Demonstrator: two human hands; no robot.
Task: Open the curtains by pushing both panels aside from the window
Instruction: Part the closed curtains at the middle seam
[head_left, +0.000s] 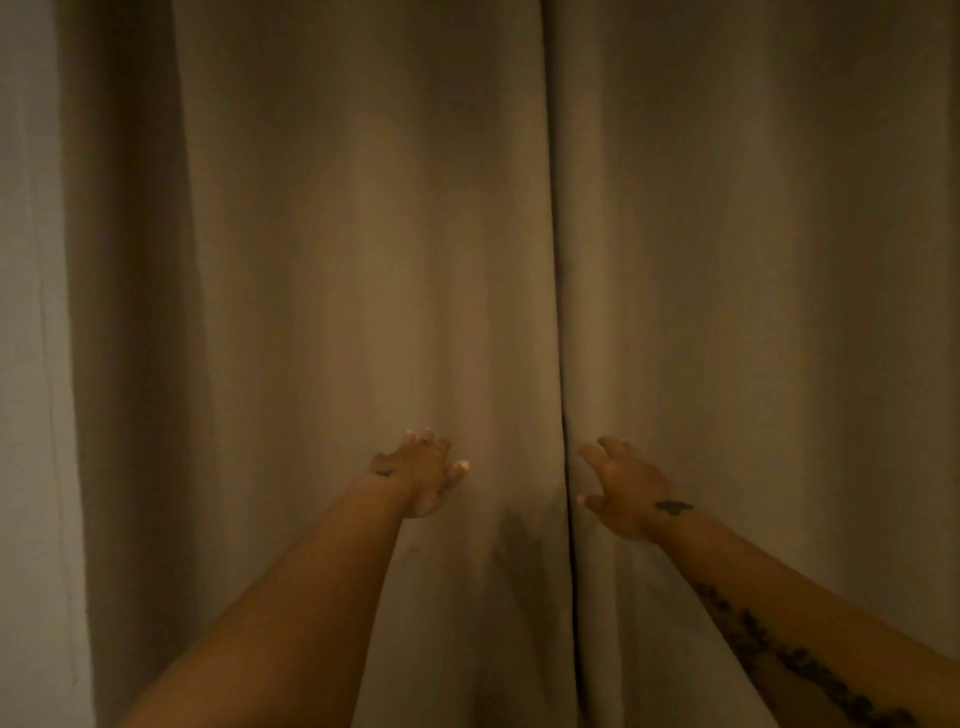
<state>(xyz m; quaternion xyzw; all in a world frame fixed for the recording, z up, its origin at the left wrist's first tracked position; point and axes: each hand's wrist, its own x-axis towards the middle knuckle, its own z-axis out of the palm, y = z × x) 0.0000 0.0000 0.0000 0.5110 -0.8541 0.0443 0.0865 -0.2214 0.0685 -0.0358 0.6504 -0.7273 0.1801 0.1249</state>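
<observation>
Two full-length panels of plain, matte beige-brown woven fabric hang vertically and fill nearly the whole head view, their long axes running top to bottom. The left curtain panel (337, 260) and the right curtain panel (753, 260) meet at a narrow dark vertical seam (563, 364) slightly right of centre, which leans a little to the right as it descends; the panels are closed, edge against edge. Both surfaces show soft, broad vertical folds, with a deeper shadowed pleat near the outer edge of the left panel. A strip of pale grey wall (31, 364) borders that panel at far left. Two bare forearms reach forward and upward from the lower corners, converging on the seam. The left hand (421, 475) lies at the left panel just beside the seam, back of the hand toward the camera, fingers spread and loosely extended, gripping nothing; whether the fingertips actually touch the cloth cannot be told. The right hand (623, 493) is at the right panel just on the other side of the seam, fingers likewise splayed and relaxed, no fabric gathered in them. A small dark mark sits on each wrist, and dark script-like tattooing runs along the right forearm (810, 660). Lighting is dim and warm; fine weave detail is blurred.
</observation>
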